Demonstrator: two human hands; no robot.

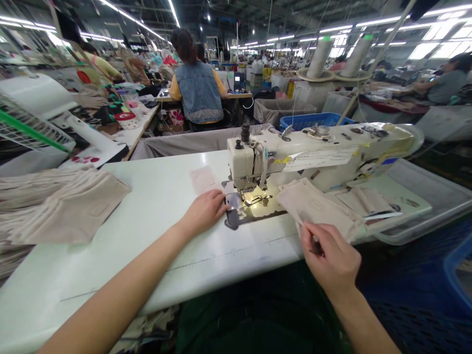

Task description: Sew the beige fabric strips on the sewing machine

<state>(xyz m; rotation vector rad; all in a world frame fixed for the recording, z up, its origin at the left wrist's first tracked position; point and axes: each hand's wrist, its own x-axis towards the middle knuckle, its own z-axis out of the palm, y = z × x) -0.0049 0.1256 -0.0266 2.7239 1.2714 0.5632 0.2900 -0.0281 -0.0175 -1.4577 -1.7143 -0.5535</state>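
Observation:
My left hand [206, 211] rests on the pale table with its fingers stretched toward the shiny metal plate [233, 200] of the sewing machine [254, 157]. Just beyond those fingers lies a small, thin beige cloth piece [204, 180], flat on the table. On the other side of the needle area, my right hand [332, 253] pinches the near edge of a beige fabric piece [317, 206], which lies on a stack of similar pieces. A lamp lights the presser foot [256, 198]; I see no cloth under it.
Stacked beige fabric pieces [73, 206] cover the table's left end, beside a white fan [37, 98]. Folded cloth [368, 201] lies right of the machine. A clear plastic bin [442, 206] and a blue crate [424, 295] stand at the right. A person [199, 88] sits ahead, facing away.

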